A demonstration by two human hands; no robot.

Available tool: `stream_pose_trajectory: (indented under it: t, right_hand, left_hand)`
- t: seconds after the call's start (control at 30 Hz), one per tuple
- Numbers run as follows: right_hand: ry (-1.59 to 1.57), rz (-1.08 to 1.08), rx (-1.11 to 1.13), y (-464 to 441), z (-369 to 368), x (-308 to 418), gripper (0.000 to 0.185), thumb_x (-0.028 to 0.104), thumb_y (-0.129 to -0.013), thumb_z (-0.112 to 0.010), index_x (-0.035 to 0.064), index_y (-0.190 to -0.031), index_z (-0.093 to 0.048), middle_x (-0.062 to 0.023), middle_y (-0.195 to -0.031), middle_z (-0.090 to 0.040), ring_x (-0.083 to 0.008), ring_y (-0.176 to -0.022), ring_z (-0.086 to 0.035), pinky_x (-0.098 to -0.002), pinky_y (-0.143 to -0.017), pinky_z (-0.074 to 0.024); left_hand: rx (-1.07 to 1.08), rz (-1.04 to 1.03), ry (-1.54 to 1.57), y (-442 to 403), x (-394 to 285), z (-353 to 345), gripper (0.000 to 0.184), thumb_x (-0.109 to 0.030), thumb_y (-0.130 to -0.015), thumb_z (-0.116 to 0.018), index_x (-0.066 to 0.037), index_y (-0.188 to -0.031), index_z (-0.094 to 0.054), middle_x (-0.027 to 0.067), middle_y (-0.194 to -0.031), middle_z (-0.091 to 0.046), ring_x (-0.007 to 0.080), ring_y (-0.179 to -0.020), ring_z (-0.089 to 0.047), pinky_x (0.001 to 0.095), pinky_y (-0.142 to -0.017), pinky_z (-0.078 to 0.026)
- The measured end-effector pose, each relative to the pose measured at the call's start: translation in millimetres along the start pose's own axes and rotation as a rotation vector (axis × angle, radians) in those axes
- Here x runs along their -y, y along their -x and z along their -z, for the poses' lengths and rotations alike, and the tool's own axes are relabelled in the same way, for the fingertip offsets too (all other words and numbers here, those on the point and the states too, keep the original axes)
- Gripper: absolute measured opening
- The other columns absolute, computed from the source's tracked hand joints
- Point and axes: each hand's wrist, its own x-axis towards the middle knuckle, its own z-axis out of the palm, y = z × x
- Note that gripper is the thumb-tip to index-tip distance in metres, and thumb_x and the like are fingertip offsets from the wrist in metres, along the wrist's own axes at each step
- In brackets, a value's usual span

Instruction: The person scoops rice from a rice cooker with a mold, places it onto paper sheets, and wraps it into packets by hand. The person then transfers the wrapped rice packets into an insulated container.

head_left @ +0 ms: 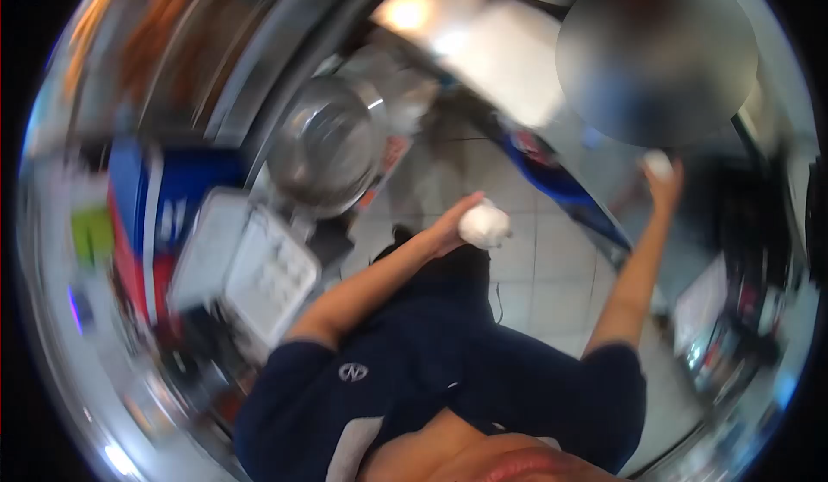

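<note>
My left hand (448,228) is in front of my body, its fingers closed round a white, lumpy ball (485,225) that looks like dough or a bun. Out to the right, my right hand (667,190) grips a smaller-looking white piece (658,165) beside a grey surface. Blur hides its exact kind. An open white carton (304,268) with pale rounded shapes inside lies to the left of my left forearm.
A large shiny round bowl (285,159) stands at upper left, near a blue-and-red box (129,180). A blurred grey disc (655,55) fills the upper right, next to a white panel (509,59). Pale floor tiles (552,241) show between my arms.
</note>
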Motion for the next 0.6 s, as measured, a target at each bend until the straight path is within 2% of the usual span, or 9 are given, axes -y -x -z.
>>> stream_pose_trajectory:
  t: [0.03, 0.1, 0.17, 0.23, 0.33, 0.4, 0.43, 0.53, 0.6]
  right_hand:
    - [0.162, -0.002, 0.224, -7.5, 4.7, 2.8, 0.088, 0.043, -0.06, -0.095, 0.0003, -0.13, -0.061, -0.0229, -0.124, -0.067, -0.0384, -0.114, -0.064, -0.0467, -0.098, -0.0523]
    - [0.357, -0.023, 0.328, 6.4, 1.5, 23.5, 0.076, 0.043, -0.062, -0.094, 0.0031, -0.121, -0.066, -0.0225, -0.119, -0.069, -0.038, -0.109, -0.065, -0.0459, -0.097, -0.0523]
    - [-0.016, -0.095, 0.585, 38.1, 1.0, 62.7, 0.068, 0.035, -0.077, -0.087, 0.0021, -0.129, -0.058, -0.0194, -0.119, -0.068, -0.0325, -0.108, -0.067, -0.0438, -0.098, -0.0531]
    - [-0.632, -0.301, 0.792, 94.9, -10.1, 127.5, 0.06, 0.031, -0.088, -0.075, 0.0006, -0.135, -0.054, -0.0211, -0.122, -0.066, -0.0324, -0.107, -0.068, -0.044, -0.097, -0.054]
    - [-1.021, -0.462, 1.245, 200.0, -46.0, 263.4, 0.061, 0.046, -0.098, -0.058, 0.0025, -0.141, -0.05, -0.02, -0.131, -0.063, -0.0354, -0.113, -0.066, -0.049, -0.096, -0.0555]
    - [-1.093, -0.45, 1.526, 272.8, -81.2, 353.3, 0.068, 0.039, -0.092, -0.069, 0.0084, -0.147, -0.043, -0.0178, -0.131, -0.062, -0.0389, -0.113, -0.066, -0.0539, -0.09, -0.0583]
    - [-1.102, -0.379, 1.659, 309.7, -93.7, 401.4, 0.072, 0.032, -0.089, -0.074, 0.0107, -0.148, -0.04, -0.0159, -0.135, -0.057, -0.0379, -0.117, -0.064, -0.0557, -0.088, -0.0584]
    - [-0.882, 0.141, 1.892, 418.7, -122.9, 532.0, 0.075, 0.018, -0.088, -0.076, 0.0084, -0.15, -0.036, -0.0091, -0.134, -0.053, -0.0207, -0.127, -0.052, -0.0342, -0.105, -0.0441]
    - [-0.749, 0.455, 1.962, 491.2, -141.6, 601.6, 0.074, 0.02, -0.086, -0.08, 0.0056, -0.146, -0.039, -0.0104, -0.129, -0.053, -0.0205, -0.123, -0.053, -0.0355, -0.102, -0.0456]
  left_hand:
    - [-0.144, -0.021, -0.026, 9.9, 7.5, 6.5, 0.071, -0.069, -0.098, -0.044, -0.005, -0.127, -0.059, 0.0215, -0.12, -0.069, 0.0317, -0.099, -0.072, 0.0415, -0.09, -0.056]
    - [-0.206, -0.083, -0.033, 32.1, 21.5, 25.7, 0.069, -0.069, -0.097, -0.046, -0.007, -0.122, -0.061, 0.0161, -0.117, -0.07, 0.0274, -0.099, -0.071, 0.042, -0.092, -0.054]
    - [-0.264, -0.159, -0.001, 75.6, 17.0, 31.5, 0.062, -0.064, -0.097, -0.055, -0.006, -0.117, -0.066, 0.0067, -0.107, -0.068, 0.0188, -0.103, -0.065, 0.0377, -0.091, -0.052]
    - [-0.337, -0.218, -0.024, 114.8, 25.2, 48.2, 0.061, -0.063, -0.097, -0.055, -0.005, -0.115, -0.068, 0.0066, -0.107, -0.068, 0.0181, -0.102, -0.065, 0.0348, -0.089, -0.052]
    - [-0.346, -0.314, 0.037, 170.4, 61.1, 94.0, 0.062, -0.062, -0.098, -0.055, -0.004, -0.116, -0.068, 0.0071, -0.108, -0.068, 0.0174, -0.103, -0.065, 0.0329, -0.089, -0.052]
    - [-0.37, -0.3, 0.053, 215.2, 87.0, 119.2, 0.059, -0.059, -0.099, -0.055, -0.005, -0.117, -0.068, 0.007, -0.109, -0.069, 0.0166, -0.103, -0.064, 0.0321, -0.09, -0.051]
    - [-0.401, -0.273, 0.054, 238.4, 103.4, 132.4, 0.056, -0.057, -0.1, -0.054, -0.005, -0.117, -0.068, 0.0069, -0.109, -0.069, 0.0159, -0.104, -0.063, 0.0312, -0.09, -0.05]
    - [-0.576, -0.385, -0.028, 312.4, 156.1, 165.8, 0.048, -0.049, -0.103, -0.053, -0.006, -0.119, -0.067, 0.0057, -0.111, -0.068, 0.0143, -0.106, -0.061, 0.0304, -0.093, -0.048]
    - [-0.614, -0.422, 0.005, 362.5, 194.3, 179.2, 0.044, -0.046, -0.104, -0.052, -0.007, -0.118, -0.067, 0.005, -0.112, -0.067, 0.014, -0.106, -0.06, 0.0301, -0.094, -0.047]
